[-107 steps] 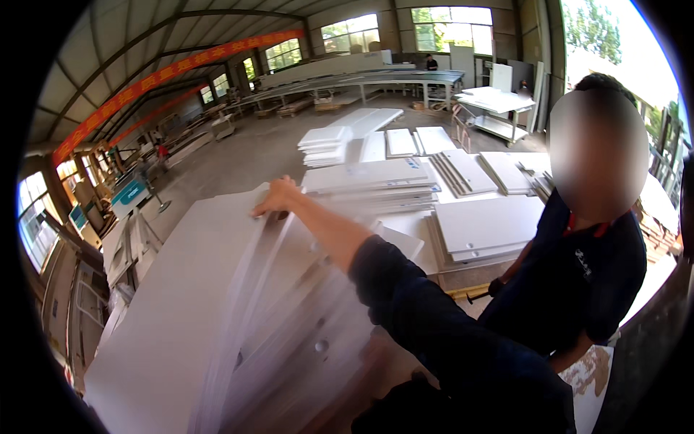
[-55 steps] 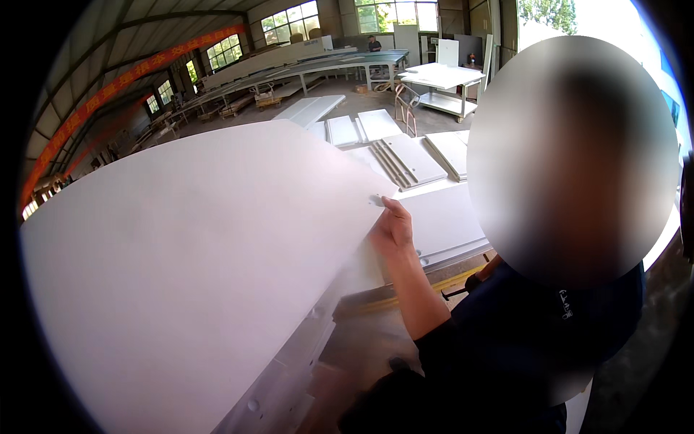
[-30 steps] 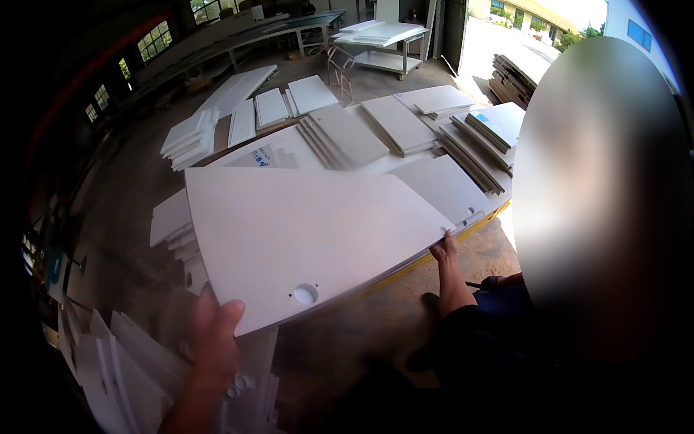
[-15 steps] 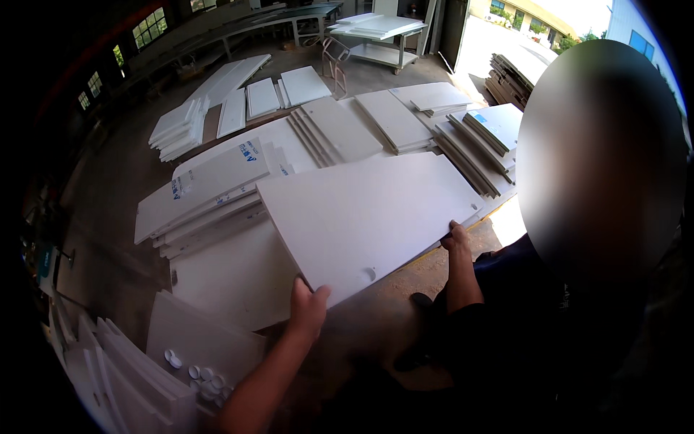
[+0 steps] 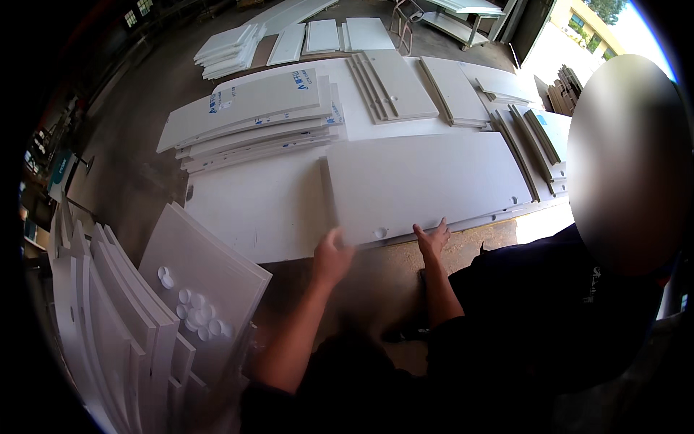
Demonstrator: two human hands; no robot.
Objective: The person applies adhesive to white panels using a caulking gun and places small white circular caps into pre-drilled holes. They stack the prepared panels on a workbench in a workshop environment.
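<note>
A white rectangular panel [image 5: 426,177] lies over similar panels on the large white board pile, two small round recesses showing near its front corners. Beside the panel's front left corner is my left hand [image 5: 333,258], blurred, so its finger pose and any contact are unclear. At the front edge, my right hand [image 5: 433,238] is open, thumb and fingers apart, fingertips close to the edge and gripping nothing. To the left rises a stack of white panels [image 5: 246,101] with blue print. Behind lie grey-white panels [image 5: 401,90] in a stepped row.
Close on the right stands another person [image 5: 549,289] in dark clothing. Panels on edge [image 5: 119,311] lean at the lower left, next to a tilted board [image 5: 217,253] bearing several round white caps [image 5: 199,311]. More panel stacks [image 5: 228,50] and a cart [image 5: 455,29] are farther back.
The panel went from raised and tilted in both my hands to lying on the pile farther right. My right hand let go and opened. The view shifted, showing more of the leaning panels.
</note>
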